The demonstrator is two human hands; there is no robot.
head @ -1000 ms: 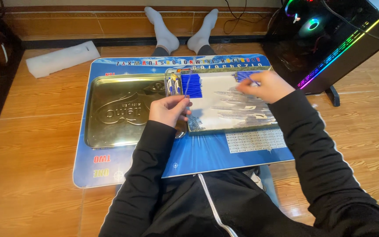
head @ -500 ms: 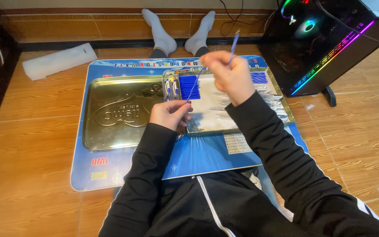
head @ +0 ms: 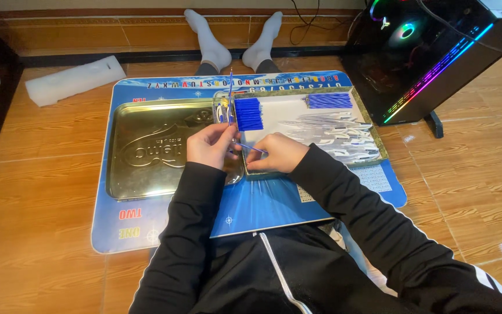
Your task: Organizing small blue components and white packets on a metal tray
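Left hand pinches 1 thin blue refill upright; right hand grips another at the white tray's near-left edge, gold tin just left.

hidden: left hand fingertips behind blue stick | cut off: computer case top right

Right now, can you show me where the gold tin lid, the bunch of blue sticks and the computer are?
gold tin lid [head: 146, 152]: head view, on its embossed middle.
bunch of blue sticks [head: 248, 114]: head view, middle of the bunch.
computer [head: 422, 52]: head view, on its dark glass side.
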